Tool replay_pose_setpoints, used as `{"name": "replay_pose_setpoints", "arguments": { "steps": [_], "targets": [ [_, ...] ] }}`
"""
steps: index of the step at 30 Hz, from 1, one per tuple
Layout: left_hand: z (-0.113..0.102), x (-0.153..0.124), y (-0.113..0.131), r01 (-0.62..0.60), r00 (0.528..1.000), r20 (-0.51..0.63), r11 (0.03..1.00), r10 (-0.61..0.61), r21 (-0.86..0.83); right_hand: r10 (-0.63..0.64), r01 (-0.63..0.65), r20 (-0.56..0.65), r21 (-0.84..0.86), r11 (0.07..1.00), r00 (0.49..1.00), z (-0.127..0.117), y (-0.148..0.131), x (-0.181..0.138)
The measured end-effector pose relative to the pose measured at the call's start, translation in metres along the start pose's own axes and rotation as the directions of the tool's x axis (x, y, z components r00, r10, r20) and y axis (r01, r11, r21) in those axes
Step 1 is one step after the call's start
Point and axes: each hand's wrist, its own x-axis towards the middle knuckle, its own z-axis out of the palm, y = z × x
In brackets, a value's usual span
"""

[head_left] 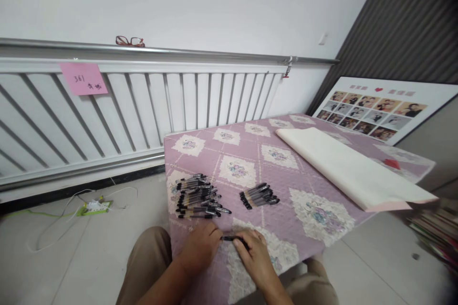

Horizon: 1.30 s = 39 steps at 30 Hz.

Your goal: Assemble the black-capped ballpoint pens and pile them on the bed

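Observation:
Between my two hands, close to the table's near edge, is a black pen (pixel 228 238). My left hand (pixel 202 247) is closed at the pen's left end, which its fingers hide. At the other end my right hand (pixel 252 253) grips the dark part with thumb and fingers. Just beyond my left hand lies a loose pile of black pens (pixel 196 196), most pointing left to right. A smaller, neater group of pens (pixel 258 195) rests on the cloth to the right, slightly tilted, beyond my right hand.
A purple flowered cloth (pixel 246 152) covers the table. On its right side lies a folded cream sheet (pixel 343 167), with a photo board (pixel 372 107) behind. A white radiator (pixel 200 100) lines the wall. A power strip (pixel 95 208) with cords sits on the floor at left.

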Motion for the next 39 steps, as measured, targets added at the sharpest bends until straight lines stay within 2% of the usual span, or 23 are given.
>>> {"name": "replay_pose_setpoints", "arguments": {
  "steps": [11,19,27,30,33,39],
  "targets": [
    [-0.008,0.002,0.004,-0.063,0.988,0.142,0.996,0.054,0.056,0.011,-0.011,0.042,-0.013,1.000,0.999,0.000,-0.003,0.003],
    [-0.009,0.003,0.006,-0.054,0.980,0.195,0.994,0.035,0.094,0.018,-0.020,0.050,0.031,0.999,0.999,-0.001,-0.004,0.001],
    [-0.012,0.005,0.010,0.006,0.972,0.234,0.996,-0.028,0.093,-0.014,0.011,0.029,0.080,0.997,0.999,0.001,0.001,0.000],
    [-0.009,0.005,0.010,0.005,0.975,0.222,0.997,-0.023,0.082,-0.021,0.019,0.011,0.103,0.994,1.000,0.002,0.003,0.001],
    [-0.006,0.004,0.008,0.006,0.989,0.149,0.997,-0.017,0.076,-0.003,0.001,0.015,0.121,0.993,1.000,0.000,0.001,0.002],
    [-0.006,0.002,0.005,-0.036,0.998,0.049,0.996,0.033,0.080,0.022,-0.041,0.142,0.136,0.990,0.990,-0.016,-0.012,0.009]
  ]
}}
